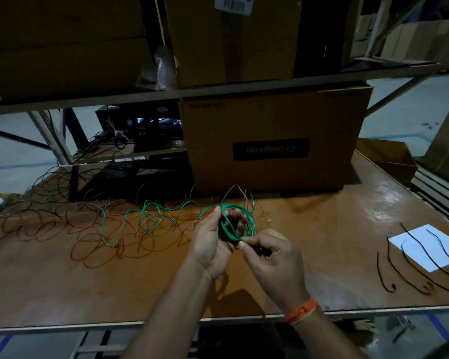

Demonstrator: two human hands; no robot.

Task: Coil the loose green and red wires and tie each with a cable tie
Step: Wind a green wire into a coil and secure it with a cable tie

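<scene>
Both hands up over the worktop, mid-coil. Left hand grips the green coil, fingers curled through the loops, thumb on the 9 o'clock side. Right hand pinches the green wire at the coil's 6 o'clock edge, thumb and forefinger tight on it.

Green wire trails off toward 9 o'clock, lying in loose waves on the worktop. Red wire tangled among it, uncoiled, spreading further to 9 o'clock. Darker wires beyond that; hard to separate in the dim light.

Handling, by judgement: thin, light, springy wire; loops likely to spring open if the grip slackens. Best held across the whole bundle at one point, feeding slack with the other hand. Red crossing green may snag.

Cable ties, black, lie at 3 o'clock, some across a white sheet. Cardboard box at 12 o'clock, under a shelf.
</scene>
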